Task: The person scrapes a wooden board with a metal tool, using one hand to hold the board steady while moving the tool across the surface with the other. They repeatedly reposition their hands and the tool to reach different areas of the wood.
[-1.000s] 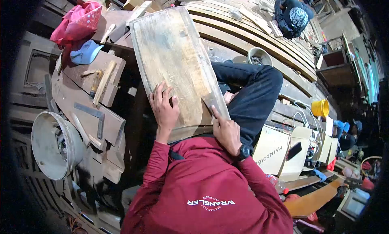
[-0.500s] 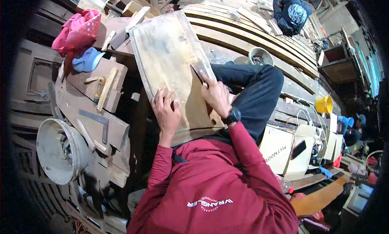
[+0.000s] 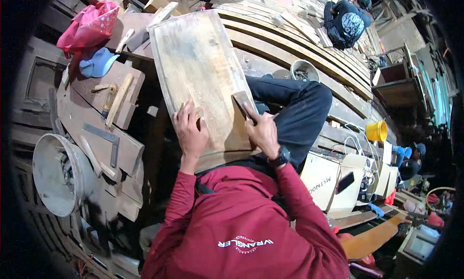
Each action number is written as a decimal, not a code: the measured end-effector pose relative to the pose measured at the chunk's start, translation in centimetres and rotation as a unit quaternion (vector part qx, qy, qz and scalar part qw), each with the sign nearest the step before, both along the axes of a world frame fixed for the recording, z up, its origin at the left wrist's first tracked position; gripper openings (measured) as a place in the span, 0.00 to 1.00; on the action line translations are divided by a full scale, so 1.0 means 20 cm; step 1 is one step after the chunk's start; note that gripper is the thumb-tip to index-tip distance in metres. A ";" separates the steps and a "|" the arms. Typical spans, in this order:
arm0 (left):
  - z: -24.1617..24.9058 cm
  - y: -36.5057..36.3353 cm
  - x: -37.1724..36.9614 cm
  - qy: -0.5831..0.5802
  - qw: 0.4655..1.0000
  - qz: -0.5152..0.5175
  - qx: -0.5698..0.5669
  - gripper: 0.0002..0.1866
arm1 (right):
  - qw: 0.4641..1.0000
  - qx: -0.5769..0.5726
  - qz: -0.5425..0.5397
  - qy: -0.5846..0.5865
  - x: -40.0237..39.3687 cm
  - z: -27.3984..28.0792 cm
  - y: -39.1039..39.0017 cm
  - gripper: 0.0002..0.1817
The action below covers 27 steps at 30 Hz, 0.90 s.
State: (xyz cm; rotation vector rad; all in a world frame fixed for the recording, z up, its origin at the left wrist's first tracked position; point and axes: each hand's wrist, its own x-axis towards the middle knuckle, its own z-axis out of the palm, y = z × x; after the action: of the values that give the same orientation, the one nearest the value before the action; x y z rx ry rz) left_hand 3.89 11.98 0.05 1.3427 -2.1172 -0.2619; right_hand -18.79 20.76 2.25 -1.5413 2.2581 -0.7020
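Note:
A wooden panel [image 3: 200,61] with a raised border lies across my lap, its far end reaching away from me. My left hand [image 3: 191,129] rests on the panel near its left edge, fingers spread and pressing nothing but the wood. Near the right edge, my right hand [image 3: 263,134] grips a flat, dark strip-shaped tool [image 3: 243,105] laid against the panel's face. Its exact kind is not clear. Around my right wrist sits a black watch [image 3: 282,154].
On the bench at left are a metal square [image 3: 115,151], a wood-handled tool [image 3: 110,100] and a blue cap [image 3: 98,63]. A white bucket [image 3: 63,175] stands below. A smaller bucket [image 3: 304,71], yellow pail [image 3: 376,131] and phone [image 3: 345,181] are at right. Another person [image 3: 347,20] sits far off.
My right hand and the dark tool have shifted down along the panel toward me, and the tool's broad face shows more. My left hand remains on the panel. The whole view has shifted slightly.

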 end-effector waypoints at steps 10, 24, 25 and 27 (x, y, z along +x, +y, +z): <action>-0.02 -0.05 -0.01 0.014 1.000 -0.006 0.000 0.12 | 0.998 -0.029 0.019 -0.047 -0.07 -0.04 0.10 0.30; -0.08 -0.03 -0.02 -0.074 0.995 -0.022 -0.055 0.13 | 0.998 -0.054 -0.006 0.023 -0.02 -0.04 0.01 0.20; -0.10 -0.04 -0.01 -0.076 0.995 -0.031 -0.059 0.13 | 0.999 -0.036 0.002 0.016 -0.04 -0.02 -0.07 0.20; -0.10 -0.05 -0.02 -0.079 0.995 -0.028 -0.051 0.14 | 1.000 -0.026 0.011 0.000 -0.06 0.01 -0.13 0.20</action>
State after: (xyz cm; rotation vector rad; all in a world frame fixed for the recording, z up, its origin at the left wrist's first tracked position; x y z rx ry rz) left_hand 3.50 10.90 -1.97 1.2834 -2.2681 -0.0713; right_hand -19.92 18.18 2.41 -1.5874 2.2362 -0.7595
